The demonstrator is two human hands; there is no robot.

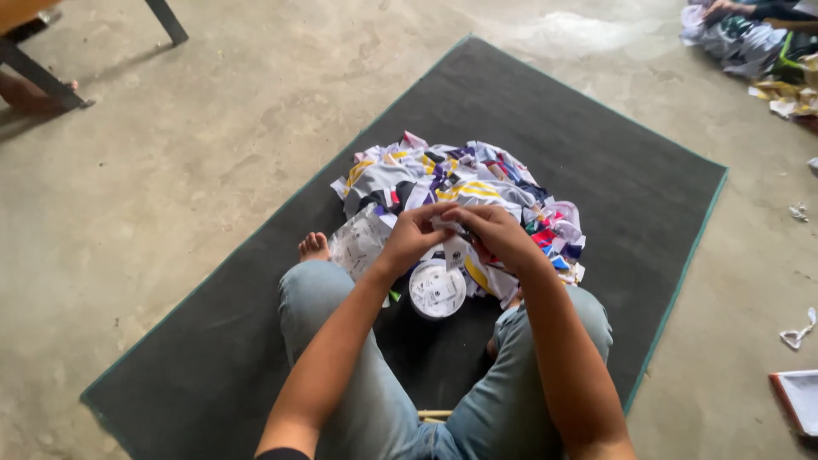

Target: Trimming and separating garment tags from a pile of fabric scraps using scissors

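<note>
So the person is sitting cross-legged in pale, washed-out jeans on a dark grey mat (596,162) with a thin green edge, laid over a rough, blotchy concrete floor (170,170). Right in front of the knees is a loose heap of small fabric pieces (452,183), mostly white and grey with yellow stripes, plus purple, red, pink and blue bits, all crumpled and overlapping, nothing stacked neatly. At the near edge of the heap sits a round white roll of tape or labels (437,290) with small dark print on it, lying flat on the mat between the legs. Both hands are raised just above that roll and meet in the middle: the left hand (417,234) and right hand (494,234) are each pinched on a small white strip (453,243) that hangs down between them, fingers curled in tight, thumbs on top. Forearms angle in from the knees, elbows out. A bare foot (313,246) pokes out to the left of the heap. Far right there's another pile of cloth (737,38) with someone else's hand on it, and a few white scraps on the floor (798,332) at the right. Far left, dark metal furniture legs (166,21) stand on the concrete.
</note>
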